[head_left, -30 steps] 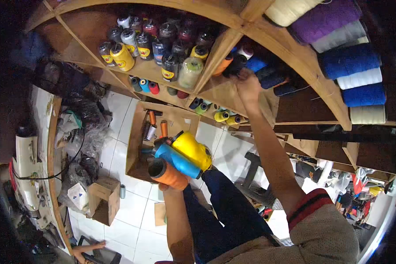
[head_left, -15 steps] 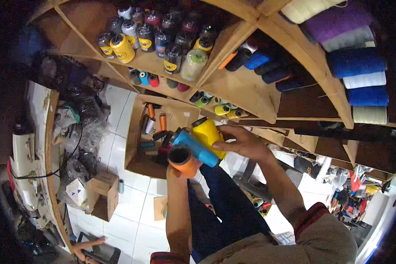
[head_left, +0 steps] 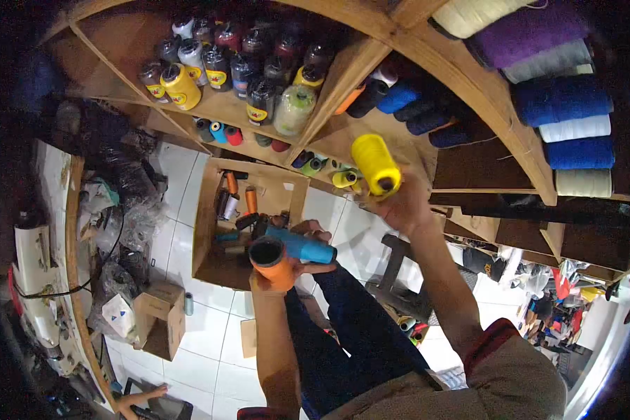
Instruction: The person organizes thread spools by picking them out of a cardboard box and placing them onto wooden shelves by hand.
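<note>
My right hand [head_left: 404, 204] is closed around the lower end of a yellow thread cone [head_left: 373, 157], raised in front of the wooden shelf. The cone is tilted, its dark core hole facing me. Lower and to the left, my left hand [head_left: 308, 268] grips several thread cones together. One is an orange cone [head_left: 278, 275] with a dark hollow end towards me. Beside it lies a blue cone [head_left: 301, 246], pointing right. Dark ends behind the blue cone are partly hidden. Just beyond my left hand is an open cardboard box [head_left: 297, 183] with orange, white and dark cones inside.
Wooden shelving [head_left: 371, 63] arches overhead with wrapped thread cones [head_left: 261, 101] and large blue spools [head_left: 565, 101]. At left stand a sewing machine [head_left: 38, 273] and a small open carton [head_left: 159, 318]. Plastic wrap [head_left: 129, 210] lies near it. Another person's arm [head_left: 141, 399] shows at lower left.
My right hand has lifted the yellow cone up and right, away from the blue and orange cones. My left hand still holds those cones, and the view has shifted slightly.
</note>
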`<act>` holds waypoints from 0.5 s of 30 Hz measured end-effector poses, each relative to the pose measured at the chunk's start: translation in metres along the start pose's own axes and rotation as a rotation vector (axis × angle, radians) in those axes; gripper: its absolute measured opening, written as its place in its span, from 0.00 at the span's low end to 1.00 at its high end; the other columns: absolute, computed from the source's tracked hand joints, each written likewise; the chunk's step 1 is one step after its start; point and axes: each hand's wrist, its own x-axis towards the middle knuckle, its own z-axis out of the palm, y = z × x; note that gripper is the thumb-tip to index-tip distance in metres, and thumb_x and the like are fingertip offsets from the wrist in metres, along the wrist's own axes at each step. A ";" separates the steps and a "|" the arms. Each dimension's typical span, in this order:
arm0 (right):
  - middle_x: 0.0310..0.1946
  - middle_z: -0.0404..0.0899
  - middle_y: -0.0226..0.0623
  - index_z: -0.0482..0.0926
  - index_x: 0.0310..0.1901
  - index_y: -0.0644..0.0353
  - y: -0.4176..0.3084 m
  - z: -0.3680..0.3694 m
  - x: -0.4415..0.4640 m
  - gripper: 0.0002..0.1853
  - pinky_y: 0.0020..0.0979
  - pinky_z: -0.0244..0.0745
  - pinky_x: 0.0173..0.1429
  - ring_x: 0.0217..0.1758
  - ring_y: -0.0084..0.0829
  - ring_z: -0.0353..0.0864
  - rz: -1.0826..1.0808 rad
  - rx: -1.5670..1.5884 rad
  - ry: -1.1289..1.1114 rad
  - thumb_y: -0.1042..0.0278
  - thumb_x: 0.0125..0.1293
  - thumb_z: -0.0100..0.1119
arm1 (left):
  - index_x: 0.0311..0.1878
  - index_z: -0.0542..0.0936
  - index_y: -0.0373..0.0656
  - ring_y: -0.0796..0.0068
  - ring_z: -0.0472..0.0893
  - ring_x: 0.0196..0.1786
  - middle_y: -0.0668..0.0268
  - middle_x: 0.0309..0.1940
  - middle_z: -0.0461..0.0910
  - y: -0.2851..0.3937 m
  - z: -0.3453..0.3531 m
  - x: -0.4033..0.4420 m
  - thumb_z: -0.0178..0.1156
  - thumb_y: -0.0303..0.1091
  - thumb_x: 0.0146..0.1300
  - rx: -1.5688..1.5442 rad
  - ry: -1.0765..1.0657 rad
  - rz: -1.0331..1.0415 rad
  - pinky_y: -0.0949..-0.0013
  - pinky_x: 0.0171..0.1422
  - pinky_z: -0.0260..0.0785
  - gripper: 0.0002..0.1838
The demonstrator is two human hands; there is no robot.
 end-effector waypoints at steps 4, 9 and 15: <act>0.50 0.70 0.45 0.65 0.54 0.62 -0.046 -0.008 0.035 0.22 0.41 0.76 0.54 0.49 0.41 0.73 0.028 0.248 0.053 0.54 0.66 0.49 | 0.64 0.62 0.50 0.39 0.55 0.66 0.44 0.64 0.53 0.006 -0.004 -0.001 0.79 0.43 0.29 0.015 0.000 -0.090 0.26 0.59 0.52 0.53; 0.50 0.69 0.50 0.66 0.52 0.63 -0.084 -0.025 0.080 0.16 0.44 0.77 0.53 0.48 0.45 0.74 -0.045 0.227 0.137 0.60 0.70 0.41 | 0.65 0.61 0.53 0.40 0.55 0.66 0.45 0.64 0.53 -0.007 -0.010 -0.009 0.78 0.42 0.31 -0.061 0.024 -0.032 0.26 0.60 0.50 0.53; 0.51 0.69 0.53 0.64 0.54 0.65 -0.092 -0.032 0.087 0.18 0.47 0.75 0.55 0.50 0.47 0.74 -0.052 -0.009 0.206 0.61 0.70 0.39 | 0.65 0.60 0.59 0.40 0.53 0.67 0.45 0.64 0.52 -0.013 -0.025 -0.012 0.77 0.36 0.31 -0.060 -0.010 -0.071 0.26 0.60 0.50 0.53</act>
